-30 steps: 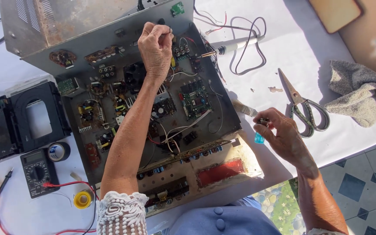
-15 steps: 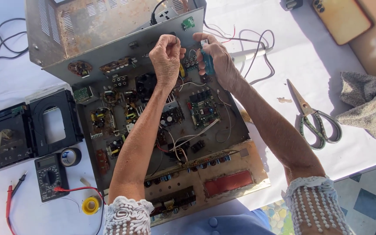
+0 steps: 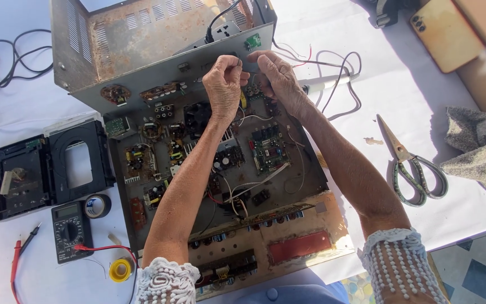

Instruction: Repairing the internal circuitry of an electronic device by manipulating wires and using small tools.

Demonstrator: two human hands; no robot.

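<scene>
On the white table point(image 3: 457, 225), right in front of you, lies the big open metal box point(image 3: 158, 67), with its rusty lid part standing up at the far side and its floor full of green boards and wires. Your arms reach across all of that. If an elbow or a lacy cuff drops, it could catch a loose wire and tug it off its board.

Both hands meet at the far wall of the box. Your left hand point(image 3: 224, 85) is closed, with finger and thumb pressed together on something tiny at the wall. Your right hand point(image 3: 277, 76) is just beside it, fingers bent and pinching near the same spot. The small thing point(image 3: 239, 66) between them is mostly hidden, so I cannot tell what it is; it may be a thin wire or a little screw. If your pinch slips, it could fall down among the boards and be hard to find.

A small green part point(image 3: 252, 41) sits on the wall just to the right of your hands. A bump from your knuckles could bend it.

Far to the right, the scissors point(image 3: 412, 163) lie with their point toward the box, well apart from your arm. A quick pull back of your right arm could hit them.

Near you on the left, the black meter point(image 3: 70, 231) has a red lead point(image 3: 99, 248) running toward the box. That lead could snag your left sleeve.
</scene>
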